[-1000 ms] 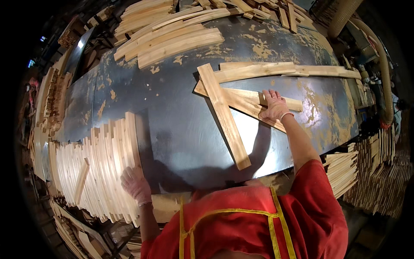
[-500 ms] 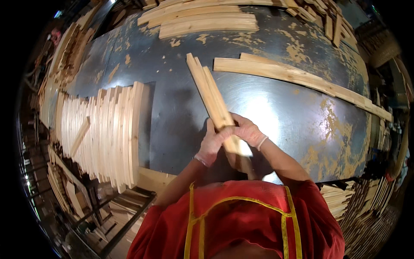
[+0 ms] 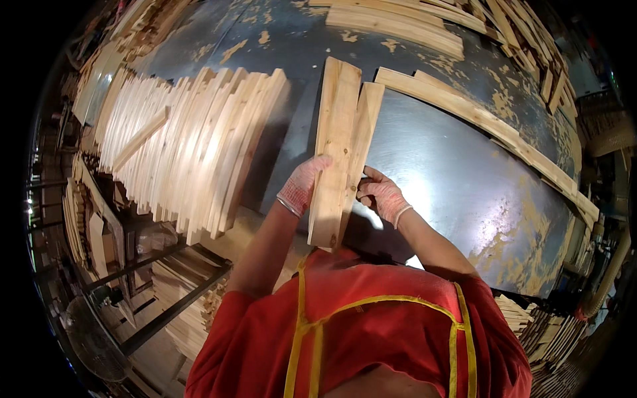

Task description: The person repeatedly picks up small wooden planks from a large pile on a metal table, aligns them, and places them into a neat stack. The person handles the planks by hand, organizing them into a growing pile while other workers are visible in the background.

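Several pale wooden boards (image 3: 336,156) are held together in front of my chest, lengthwise away from me, fanned slightly apart at their far ends. My left hand (image 3: 307,182), in a whitish-pink glove, is closed on their left edge, its thumb lying on the top face. Close by the right edge is my gloved right hand (image 3: 383,194), its fingers partly bent and apart; its fingertips reach the board edge or nearly so, and I cannot tell whether they touch. The boards' near ends come close to my red apron.
A row of upright-edged wooden strips (image 3: 192,142) stands to the left, with a short loose stick (image 3: 141,139) across it. Long boards (image 3: 484,119) lie slantwise on the dark metal table (image 3: 444,179) at right. More boards (image 3: 398,30) are piled at the back.
The boards have swung from leaning left to nearly straight ahead, with their broad faces turned up. My hands, previously together around them, have separated to either side. The view has shifted too.
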A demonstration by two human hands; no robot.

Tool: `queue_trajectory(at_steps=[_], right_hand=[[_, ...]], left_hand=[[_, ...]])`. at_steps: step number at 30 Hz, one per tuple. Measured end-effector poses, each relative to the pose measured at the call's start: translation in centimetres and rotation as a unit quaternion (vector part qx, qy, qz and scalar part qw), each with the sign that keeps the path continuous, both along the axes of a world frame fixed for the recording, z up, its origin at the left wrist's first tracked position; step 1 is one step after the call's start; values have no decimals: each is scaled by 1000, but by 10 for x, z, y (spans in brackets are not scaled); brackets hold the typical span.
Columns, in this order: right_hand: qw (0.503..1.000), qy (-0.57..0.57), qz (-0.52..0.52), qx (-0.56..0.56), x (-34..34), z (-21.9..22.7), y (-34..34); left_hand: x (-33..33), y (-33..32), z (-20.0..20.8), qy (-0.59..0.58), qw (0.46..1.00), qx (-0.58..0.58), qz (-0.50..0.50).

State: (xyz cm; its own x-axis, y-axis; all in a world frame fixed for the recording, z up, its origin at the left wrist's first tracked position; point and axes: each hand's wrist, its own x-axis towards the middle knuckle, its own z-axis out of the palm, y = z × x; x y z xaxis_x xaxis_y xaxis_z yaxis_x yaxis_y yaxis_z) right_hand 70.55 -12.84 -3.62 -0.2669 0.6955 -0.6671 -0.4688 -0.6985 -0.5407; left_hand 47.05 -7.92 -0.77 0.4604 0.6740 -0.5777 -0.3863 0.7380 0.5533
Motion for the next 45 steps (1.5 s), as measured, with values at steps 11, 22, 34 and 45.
queue_trajectory(at_steps=[11,22,34,45], right_hand=[[982,-137,104,82,-85,-20,31],[410,-817,192,356,162,56,196],[997,-16,34,64,140,39,96],[900,-188,346,186,-51,20,11]], left_hand=[[-167,-50,17,806,468,349,-100],[-100,-46,4,774,445,388,-227],[-39,7,-25,514,828,225,-15],[1,-7,23,598,736,229,-220]])
